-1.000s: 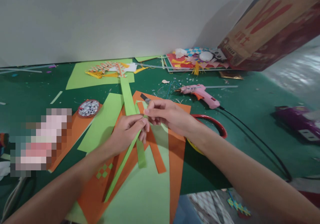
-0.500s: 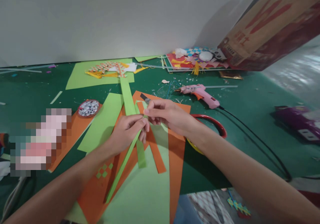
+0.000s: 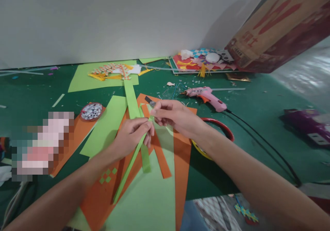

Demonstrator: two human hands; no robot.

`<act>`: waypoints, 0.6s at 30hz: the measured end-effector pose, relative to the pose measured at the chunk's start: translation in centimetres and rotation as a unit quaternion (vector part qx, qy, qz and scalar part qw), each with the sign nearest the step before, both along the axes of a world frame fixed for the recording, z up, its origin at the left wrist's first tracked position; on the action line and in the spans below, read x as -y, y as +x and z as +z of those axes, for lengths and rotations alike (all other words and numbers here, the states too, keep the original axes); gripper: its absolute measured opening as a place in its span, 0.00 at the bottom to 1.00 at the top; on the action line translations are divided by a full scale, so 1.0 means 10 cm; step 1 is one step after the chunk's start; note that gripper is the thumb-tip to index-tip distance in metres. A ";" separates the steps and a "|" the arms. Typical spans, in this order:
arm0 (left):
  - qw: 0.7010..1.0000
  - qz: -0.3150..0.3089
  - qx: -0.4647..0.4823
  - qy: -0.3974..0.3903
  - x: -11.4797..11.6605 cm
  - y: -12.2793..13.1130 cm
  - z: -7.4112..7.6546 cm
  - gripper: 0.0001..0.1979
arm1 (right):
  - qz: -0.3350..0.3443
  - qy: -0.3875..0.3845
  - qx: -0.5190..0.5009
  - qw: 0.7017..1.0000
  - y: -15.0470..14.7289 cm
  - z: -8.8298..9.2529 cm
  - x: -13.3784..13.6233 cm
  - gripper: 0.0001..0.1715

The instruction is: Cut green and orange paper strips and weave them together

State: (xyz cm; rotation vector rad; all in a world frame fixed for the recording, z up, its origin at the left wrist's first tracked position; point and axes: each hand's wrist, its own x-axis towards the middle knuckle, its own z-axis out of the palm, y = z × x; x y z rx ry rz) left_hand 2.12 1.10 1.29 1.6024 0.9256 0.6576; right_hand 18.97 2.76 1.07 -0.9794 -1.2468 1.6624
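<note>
My left hand (image 3: pixel 135 129) is closed on a narrow light-green paper strip (image 3: pixel 129 171), whose long end slants down toward me. At the strip's upper end, the fingertips of my right hand (image 3: pixel 172 114) are pinched close to my left fingers. A dark-tipped metal blade (image 3: pixel 149 101) shows just beyond my right hand; whether I touch it is hidden. Beneath my hands lie a shorter green strip (image 3: pixel 145 160), an orange strip (image 3: pixel 163 160), a pale green sheet (image 3: pixel 152 196) and orange paper (image 3: pixel 182 155). A red and yellow looped handle (image 3: pixel 227 129) is partly under my right forearm.
A pink glue gun (image 3: pixel 206 97) with a black cord lies to the right. Ahead, a woven paper piece (image 3: pixel 110 69) with yellow tassels rests on green paper. A round container of googly eyes (image 3: pixel 91 111) sits left. A paper bag (image 3: pixel 273 28) stands back right.
My right hand has shifted slightly up and right. The green strip's lower free end has swung a little right and up. My left hand stays nearly in place.
</note>
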 end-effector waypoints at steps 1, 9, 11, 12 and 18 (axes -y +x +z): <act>1.000 0.000 -0.001 -0.001 0.00 0.00 0.00 0.14 | -0.005 0.000 0.000 1.000 0.00 0.01 0.00 0.18; 1.000 0.008 -0.009 -0.004 0.01 0.01 0.01 0.14 | -0.021 0.005 0.001 1.000 0.01 0.01 0.00 0.20; 1.000 0.010 -0.008 -0.009 0.01 0.01 0.00 0.14 | -0.020 0.001 -0.004 1.000 0.01 0.00 0.00 0.20; 1.000 0.010 -0.006 -0.011 0.01 0.01 0.00 0.14 | -0.018 -0.002 -0.005 1.000 0.00 0.00 0.00 0.19; 1.000 0.019 -0.003 -0.017 0.01 0.02 0.02 0.13 | 0.025 0.008 0.017 1.000 0.00 -0.02 0.00 0.17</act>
